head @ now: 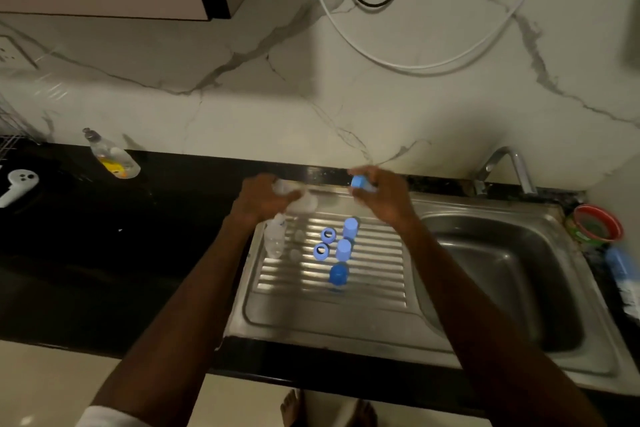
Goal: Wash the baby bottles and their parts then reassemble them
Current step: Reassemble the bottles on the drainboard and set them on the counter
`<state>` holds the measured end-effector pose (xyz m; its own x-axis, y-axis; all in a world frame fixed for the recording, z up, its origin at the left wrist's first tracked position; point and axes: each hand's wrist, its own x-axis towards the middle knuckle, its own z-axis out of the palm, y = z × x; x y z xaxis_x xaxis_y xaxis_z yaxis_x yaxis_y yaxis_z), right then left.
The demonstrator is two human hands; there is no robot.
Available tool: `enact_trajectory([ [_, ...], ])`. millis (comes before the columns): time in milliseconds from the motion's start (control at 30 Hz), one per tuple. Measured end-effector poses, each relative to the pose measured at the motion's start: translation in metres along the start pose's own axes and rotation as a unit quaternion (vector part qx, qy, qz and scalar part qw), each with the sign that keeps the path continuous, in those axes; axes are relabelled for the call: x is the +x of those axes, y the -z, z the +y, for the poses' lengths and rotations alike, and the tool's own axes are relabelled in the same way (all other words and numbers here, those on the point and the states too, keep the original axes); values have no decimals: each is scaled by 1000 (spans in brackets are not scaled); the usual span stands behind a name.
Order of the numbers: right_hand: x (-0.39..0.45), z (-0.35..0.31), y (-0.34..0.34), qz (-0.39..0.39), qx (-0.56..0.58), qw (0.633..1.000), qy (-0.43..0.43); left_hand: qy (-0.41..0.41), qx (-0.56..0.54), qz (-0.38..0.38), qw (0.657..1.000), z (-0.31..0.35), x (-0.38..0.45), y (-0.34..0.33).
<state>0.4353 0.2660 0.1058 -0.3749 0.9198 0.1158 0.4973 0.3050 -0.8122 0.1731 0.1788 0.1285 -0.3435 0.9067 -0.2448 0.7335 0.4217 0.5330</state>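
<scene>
Left hand [265, 199] grips a clear bottle [298, 199] over the drainboard [374, 302]; right hand [382, 196] pinches a blue cap [360, 182]. Looks like dismantling — remaining parts need separating before washing.

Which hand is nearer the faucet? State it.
Right. The right hand, pinching a blue part, is just left of the faucet; the left hand is farther left, gripping a clear bottle.

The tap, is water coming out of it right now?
No, the tap shows no stream under its spout, and the sink basin below it looks still.
</scene>
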Motion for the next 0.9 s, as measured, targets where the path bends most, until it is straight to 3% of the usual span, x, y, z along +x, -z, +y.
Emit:
enact_trajectory([
  [67,21,-41,46,73,170,983,16,-62,-89,69,992,30,6,24],
  [133,20,-67,86,83,364,925,65,-115,-160,97,976,53,5,39],
  [200,8,-58,98,47,513,853,89,-143,-293,69,943,69,-2,33],
  [267,-9,-19,78,71,443,892,56,-114,-384,56,915,73,-5,3],
  [300,-21,8,65,75,309,947,41,-115,-337,59,932,64,-3,-23],
  [333,-32,40,51,79,124,989,24,-117,-238,38,963,56,-2,-46],
  [367,-45,75,38,43,-89,994,44,-134,-103,-7,986,40,0,-68],
  [400,-53,104,27,12,-215,976,37,-136,31,-75,987,27,3,-87],
  [433,-62,124,18,-42,-265,963,8,-144,120,-115,976,19,6,-101],
  [500,-65,121,17,-60,-204,973,-93,-120,114,-139,976,18,10,-108],
  [600,-36,71,44,9,-149,987,-63,-132,22,-53,990,41,26,-85],
  [667,-17,36,71,65,24,996,-51,-144,-80,-5,986,54,35,-60],
  [700,-15,18,82,56,166,984,-36,-159,-127,-8,979,60,36,-51],
  [767,-18,4,91,31,436,899,-25,-177,-222,-26,958,72,34,-46],
  [800,-21,14,87,14,458,888,-46,-196,-214,-9,957,72,33,-53],
  [833,-24,30,78,-2,409,910,-72,-209,-165,-3,964,68,33,-64],
  [867,-33,55,67,-3,215,973,-81,-206,-93,-10,974,60,33,-78],
  [900,-44,83,56,-49,4,995,-84,-199,19,-46,979,48,31,-93],
])
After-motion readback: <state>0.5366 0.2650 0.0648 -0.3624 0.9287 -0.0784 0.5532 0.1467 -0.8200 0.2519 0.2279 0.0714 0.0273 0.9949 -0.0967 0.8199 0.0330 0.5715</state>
